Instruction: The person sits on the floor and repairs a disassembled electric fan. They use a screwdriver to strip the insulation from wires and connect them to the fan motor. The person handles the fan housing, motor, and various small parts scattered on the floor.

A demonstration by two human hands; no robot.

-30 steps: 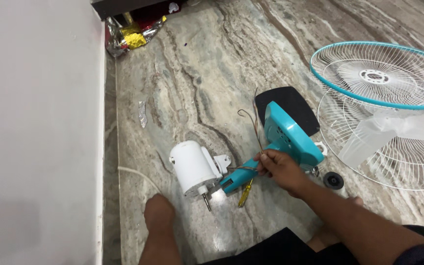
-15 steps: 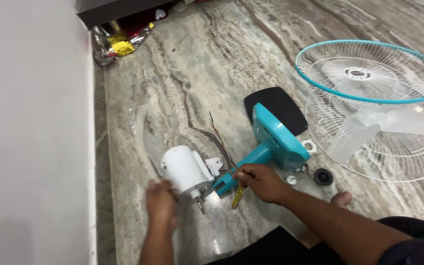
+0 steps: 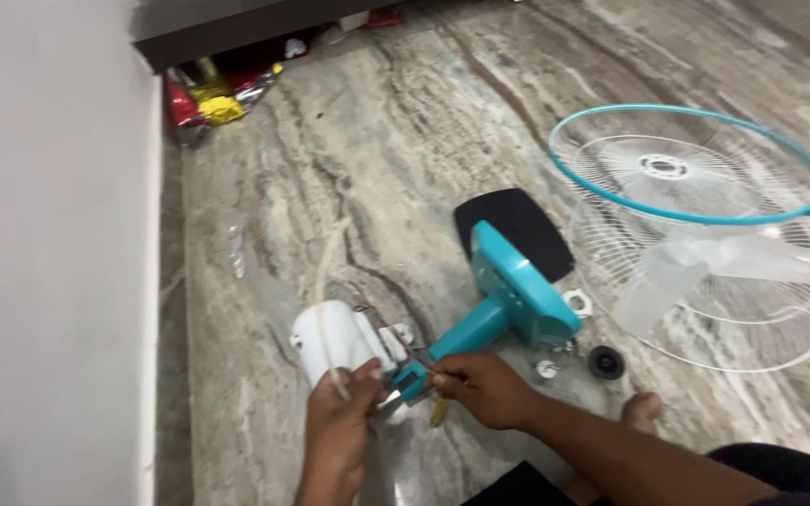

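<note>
A dismantled table fan lies on the marble floor. Its white motor housing joins a teal neck and base that rests on a black plate. My left hand grips the lower side of the motor housing where the white cord crosses it. My right hand is closed on the teal neck at the joint, beside a yellow-handled tool lying under it.
White wire fan guards with a teal rim and a translucent blade lie at the right. A black knob and small white parts sit near the base. Foil wrappers lie by the white wall. My foot is near the knob.
My left hand has come up from the floor and taken hold of the motor housing. My right hand has slid down the neck toward the joint. The camera has moved closer.
</note>
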